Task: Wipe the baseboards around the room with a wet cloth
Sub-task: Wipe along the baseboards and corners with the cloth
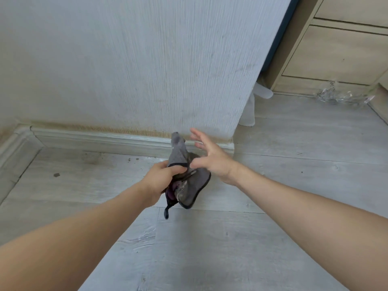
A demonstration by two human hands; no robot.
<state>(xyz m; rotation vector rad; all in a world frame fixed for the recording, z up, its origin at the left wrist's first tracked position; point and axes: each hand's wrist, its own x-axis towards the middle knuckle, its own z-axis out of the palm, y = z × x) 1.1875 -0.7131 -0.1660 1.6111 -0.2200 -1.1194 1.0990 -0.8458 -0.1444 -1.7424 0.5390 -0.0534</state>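
1. head view: the left hand [162,177] grips a grey microfibre cloth with black edging [184,177], fingers curled round its bunched middle; one end stands up above the fist, the rest hangs below it, with a dark loop dangling lowest.
2. head view: the right hand [212,157] is spread wide, fingers straight and apart, holding nothing. it sits just right of the cloth, thumb near the fold; contact cannot be confirmed.
3. head view: the pale moulded baseboard [100,141] runs beyond both hands at the foot of a white textured wall [126,66], which carries a yellowish stain line just above the moulding. the cloth is apart from the baseboard.
4. head view: dark specks lie on the grey plank floor [210,248] left of the left hand.
5. judgement: the step in hand appears to be rearranging the cloth between hands, not wiping.
6. judgement: next move calls for a flat pad of cloth pressed along the moulding grooves.
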